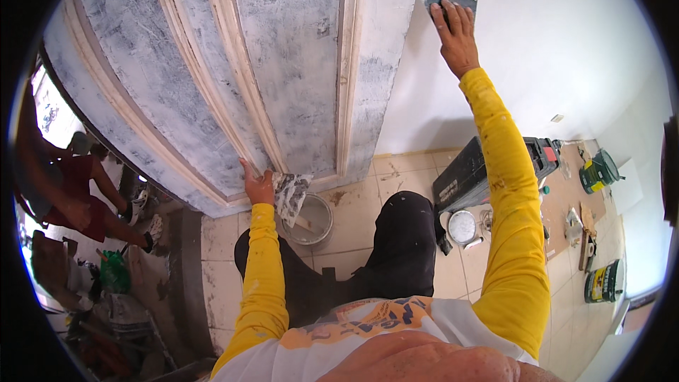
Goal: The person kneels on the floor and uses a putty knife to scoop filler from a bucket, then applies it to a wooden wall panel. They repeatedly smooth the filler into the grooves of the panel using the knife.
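My right hand [456,28] is stretched up high and presses a flat grey putty blade [463,3] against the white wall, right beside the edge of a putty-smeared panelled door [283,64]. My left hand [258,185] is low, next to the door's bottom moulding, and grips a wide putty-caked trowel [291,194]. Just below that trowel a white bucket [311,221] with a stick in it stands on the tiled floor. Both my arms are in yellow sleeves. My dark-trousered knee [403,240] is bent in front of me.
A black toolbox [470,173] and a round white lid [462,227] lie on the tiles at the right. Paint cans [601,281] and small tools sit further right. A seated person [78,191] is outside the doorway at the left, near bags and rubble.
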{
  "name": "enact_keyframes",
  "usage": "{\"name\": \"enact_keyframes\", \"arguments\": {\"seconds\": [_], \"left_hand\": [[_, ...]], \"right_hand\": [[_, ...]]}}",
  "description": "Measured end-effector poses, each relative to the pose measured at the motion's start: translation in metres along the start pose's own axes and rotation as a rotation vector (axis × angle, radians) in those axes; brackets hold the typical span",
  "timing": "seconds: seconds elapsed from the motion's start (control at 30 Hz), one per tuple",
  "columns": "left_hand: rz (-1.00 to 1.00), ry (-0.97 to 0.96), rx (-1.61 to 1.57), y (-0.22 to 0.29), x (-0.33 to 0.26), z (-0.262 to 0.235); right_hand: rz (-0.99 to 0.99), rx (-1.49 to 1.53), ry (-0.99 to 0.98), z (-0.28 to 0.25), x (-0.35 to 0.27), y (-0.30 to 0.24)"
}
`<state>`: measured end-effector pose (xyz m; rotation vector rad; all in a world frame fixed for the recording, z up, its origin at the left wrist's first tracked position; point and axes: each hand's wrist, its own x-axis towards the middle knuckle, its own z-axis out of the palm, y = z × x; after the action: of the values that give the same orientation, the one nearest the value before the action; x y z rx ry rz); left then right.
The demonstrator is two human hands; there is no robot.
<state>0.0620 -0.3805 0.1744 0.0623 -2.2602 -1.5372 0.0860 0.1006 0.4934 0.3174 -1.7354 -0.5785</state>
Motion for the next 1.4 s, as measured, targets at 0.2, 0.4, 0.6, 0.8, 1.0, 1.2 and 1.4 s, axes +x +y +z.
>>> {"name": "enact_keyframes", "arguments": {"seconds": [0.2, 0.4, 0.6, 0.8, 1.0, 1.2, 1.4], "left_hand": [[0.107, 0.024, -0.015, -0.005, 0.001, 0.003], [-0.024, -0.023, -0.064, 0.008, -0.001, -0.002], [0.001, -0.01, -0.053, 0.005, -0.002, 0.0], [0.022, 0.015, -0.06, 0.009, -0.001, 0.002], [-0.064, -0.016, 0.068, 0.012, -0.003, -0.002], [0.003, 0.001, 0.021, -0.001, 0.002, -0.001], [0.028, 0.004, -0.046, -0.009, 0.001, 0.003]], "right_hand": [[0.106, 0.157, 0.066, -0.031, 0.079, 0.014], [0.144, 0.189, -0.003, -0.021, 0.071, -0.045], [0.059, 0.257, -0.297, -0.034, -0.038, -0.093], [0.033, 0.283, -0.162, -0.054, 0.017, -0.044], [0.126, 0.255, 0.031, -0.038, 0.12, -0.008], [0.038, 0.134, -0.183, -0.025, 0.031, -0.05], [0.06, 0.204, -0.096, -0.05, 0.028, -0.006]]}}
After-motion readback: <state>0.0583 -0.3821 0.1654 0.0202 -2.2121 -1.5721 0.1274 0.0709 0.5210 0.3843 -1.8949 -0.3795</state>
